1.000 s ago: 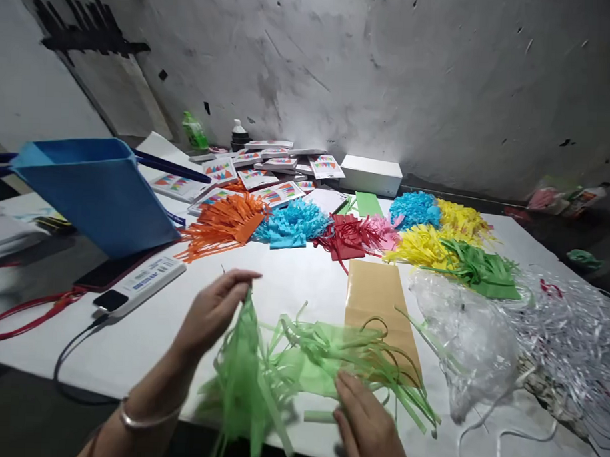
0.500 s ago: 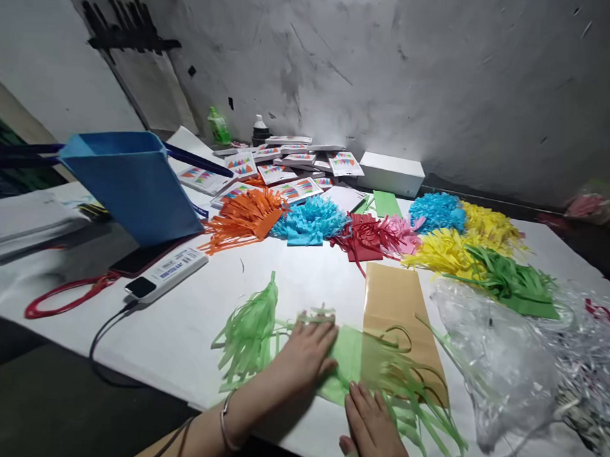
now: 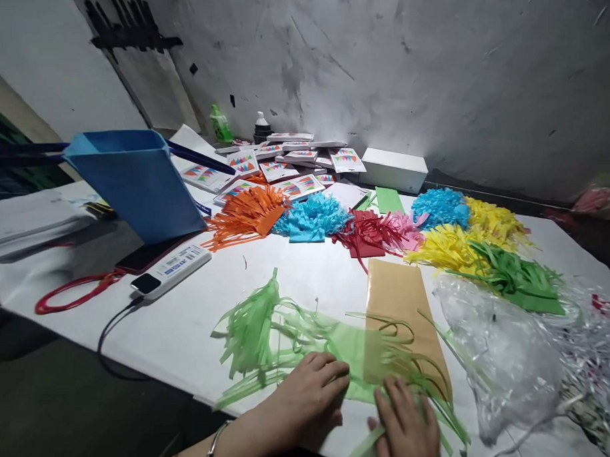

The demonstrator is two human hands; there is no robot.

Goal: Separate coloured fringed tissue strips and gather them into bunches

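A light green tissue sheet [image 3: 354, 343] with cut strips on both sides lies across the table and partly over a tan sheet [image 3: 398, 285]. My left hand [image 3: 319, 389] is at its lower left edge, fingers curled; what they may pinch is hidden. Over the strips at the lower right rests my right hand [image 3: 408, 422], its fingers spread, with a green strip passing beneath the thumb. A finished-looking light green tassel [image 3: 251, 326] lies to the left of the sheet.
Orange [image 3: 250, 213], blue, red, pink, yellow and green fringe bundles line the back. A blue bag [image 3: 136, 182] and white device [image 3: 171, 272] stand left. Clear plastic [image 3: 501, 355] lies right, and printed packets [image 3: 287, 158] are piled by the wall.
My left hand has moved down toward the near edge of the sheet, uncovering the left strips, and its fingers have curled. My right hand has shifted right and slightly up.
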